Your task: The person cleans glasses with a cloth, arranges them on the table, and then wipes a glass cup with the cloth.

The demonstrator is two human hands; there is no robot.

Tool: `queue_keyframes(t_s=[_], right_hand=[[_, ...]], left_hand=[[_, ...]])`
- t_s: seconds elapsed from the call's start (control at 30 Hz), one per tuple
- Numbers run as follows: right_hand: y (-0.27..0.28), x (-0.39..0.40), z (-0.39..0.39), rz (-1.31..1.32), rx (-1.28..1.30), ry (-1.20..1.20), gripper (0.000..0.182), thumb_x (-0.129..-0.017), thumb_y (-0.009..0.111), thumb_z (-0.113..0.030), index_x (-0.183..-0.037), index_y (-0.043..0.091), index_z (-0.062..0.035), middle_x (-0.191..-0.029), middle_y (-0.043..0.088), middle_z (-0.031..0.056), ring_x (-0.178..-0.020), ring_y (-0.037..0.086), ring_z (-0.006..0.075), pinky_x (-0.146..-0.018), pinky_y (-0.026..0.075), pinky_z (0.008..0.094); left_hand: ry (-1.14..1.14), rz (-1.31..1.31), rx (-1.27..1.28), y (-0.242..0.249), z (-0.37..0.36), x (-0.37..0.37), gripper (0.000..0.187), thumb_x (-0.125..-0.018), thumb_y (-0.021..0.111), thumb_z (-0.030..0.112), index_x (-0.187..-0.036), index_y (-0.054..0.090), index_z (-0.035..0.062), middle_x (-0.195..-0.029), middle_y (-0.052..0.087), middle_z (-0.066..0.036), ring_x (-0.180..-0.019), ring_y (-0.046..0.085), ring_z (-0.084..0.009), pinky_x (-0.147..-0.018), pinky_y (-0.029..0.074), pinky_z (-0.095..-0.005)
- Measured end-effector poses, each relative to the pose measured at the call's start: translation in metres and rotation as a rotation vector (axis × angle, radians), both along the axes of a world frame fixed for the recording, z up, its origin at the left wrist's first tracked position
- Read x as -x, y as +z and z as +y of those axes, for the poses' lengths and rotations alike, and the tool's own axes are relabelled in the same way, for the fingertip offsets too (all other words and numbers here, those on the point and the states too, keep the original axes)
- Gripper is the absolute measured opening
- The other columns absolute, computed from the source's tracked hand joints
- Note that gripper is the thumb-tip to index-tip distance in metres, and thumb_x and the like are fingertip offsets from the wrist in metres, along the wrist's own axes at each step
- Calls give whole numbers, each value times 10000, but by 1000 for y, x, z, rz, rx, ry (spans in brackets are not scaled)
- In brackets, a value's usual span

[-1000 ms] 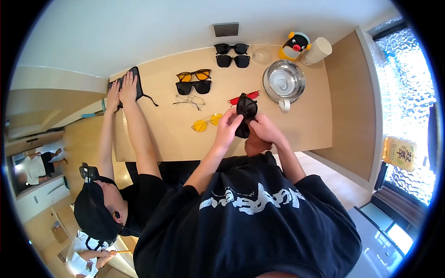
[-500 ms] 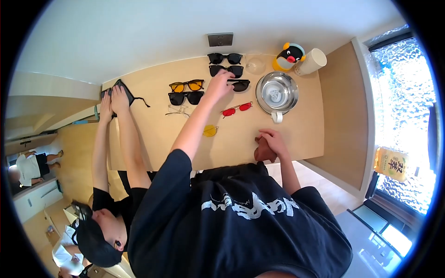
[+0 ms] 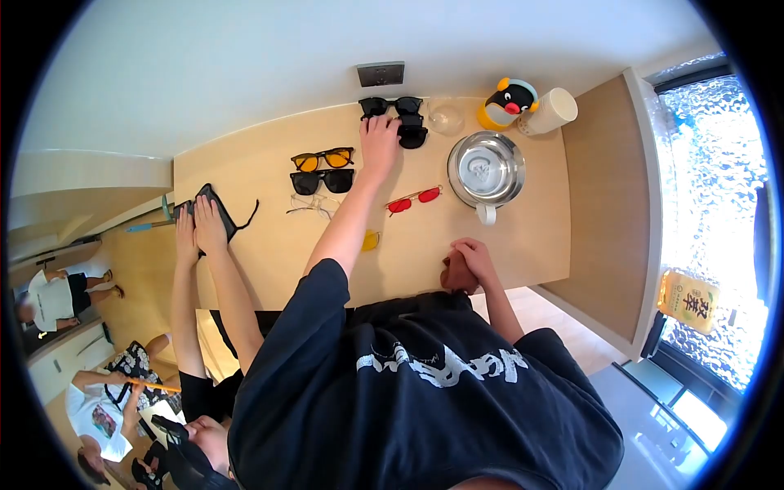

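My left hand [image 3: 379, 145] reaches to the back of the table, fingers closed on the left part of a pair of black sunglasses [image 3: 414, 135], partly hidden by the hand. Directly behind, more black sunglasses [image 3: 392, 106] lie close together. My right hand [image 3: 474, 257] is at the front edge, its fingers wrapped round a soft brown pouch or cloth [image 3: 459, 273]. Left of my left arm lie orange-lensed glasses [image 3: 323, 159], black sunglasses [image 3: 322, 181] and clear glasses [image 3: 312, 206]. Red glasses [image 3: 414, 199] are to its right. Yellow-lensed glasses [image 3: 371, 239] are partly behind my forearm.
At the back right stand a metal bowl [image 3: 516, 159], a white mug handle [image 3: 487, 215] beside it, a clear dish [image 3: 446, 118], a penguin figure [image 3: 508, 104] and a paper cup [image 3: 551, 112]. Another person's hands [image 3: 200, 224] rest on a black pouch [image 3: 220, 204] at the left.
My left hand has moved back and slightly left, bringing the black sunglasses up against the pair behind. My right hand stays on the brown pouch or cloth.
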State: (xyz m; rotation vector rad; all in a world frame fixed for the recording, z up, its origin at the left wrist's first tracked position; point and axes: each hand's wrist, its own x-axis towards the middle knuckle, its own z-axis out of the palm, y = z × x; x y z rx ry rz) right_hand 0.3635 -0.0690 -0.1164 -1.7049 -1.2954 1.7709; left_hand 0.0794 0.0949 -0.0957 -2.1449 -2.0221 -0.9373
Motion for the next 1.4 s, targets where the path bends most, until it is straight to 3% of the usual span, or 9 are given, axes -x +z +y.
queue_keyframes(t_s=[0.13,0.17,0.23,0.43,0.83,0.9,1.13,1.27,1.4], right_hand=[[10,-4,9,-207,-115,-129,271,-786,602,-133,-998,573,33,-867,634,136,-822,603,183,-759,469,292],[10,-7,14,-207,-112,-127,271,-786,602,-133,-998,573,33,-867,634,136,-822,603,183,-759,469,292],[8,-11,22,-285,-335,-476,357,-767,635,-117,-1074,517,23,-935,617,144,-850,598,186,-767,470,295],[35,4,33,56,-275,-392,377,-793,634,-99,-1121,484,10,-943,608,117,-863,587,159,-765,467,281],[52,0,24,-96,-417,-442,195,-832,619,-169,-859,633,23,-734,617,42,-709,549,107,-668,435,248],[47,-10,30,-130,-468,-408,211,-835,621,-182,-872,632,25,-738,621,40,-704,546,100,-661,435,246],[54,-34,35,-112,-414,-337,187,-850,606,-162,-880,620,23,-772,621,38,-731,547,91,-678,434,235],[54,-34,29,-123,-410,-317,230,-892,551,-199,-946,603,19,-801,621,46,-749,544,99,-697,434,237],[63,-28,29,-86,-367,-369,264,-910,510,-219,-1008,582,15,-781,623,62,-741,560,121,-699,447,258]], left_hand=[[65,-129,-96,12,-33,-12,255,-660,672,110,-910,630,85,-914,555,-67,-952,512,-258,-879,358,-404],[15,-164,47,5,-50,-17,245,-655,673,107,-893,623,79,-901,548,-70,-939,509,-257,-858,364,-398],[-72,-205,281,10,-87,-28,214,-660,668,95,-865,613,70,-881,546,-72,-901,514,-258,-828,381,-385],[-104,-179,296,-1,-125,-43,158,-682,650,99,-829,608,58,-854,551,-69,-855,531,-254,-823,391,-374],[-25,-79,70,-12,-77,-18,110,-737,605,113,-823,595,45,-833,549,-87,-880,519,-260,-869,383,-409],[2,-22,-75,-11,-62,-11,122,-742,605,120,-836,596,43,-840,543,-82,-902,512,-257,-893,372,-419],[92,-42,-48,-12,-54,-8,193,-745,603,97,-933,591,57,-920,535,-77,-949,502,-252,-901,356,-415],[78,-161,-33,14,-79,-9,228,-727,605,60,-955,589,62,-946,547,-83,-961,505,-259,-895,358,-412],[275,-312,-87,44,-132,8,306,-681,586,-36,-965,592,77,-964,573,-90,-938,529,-284,-839,401,-389]])
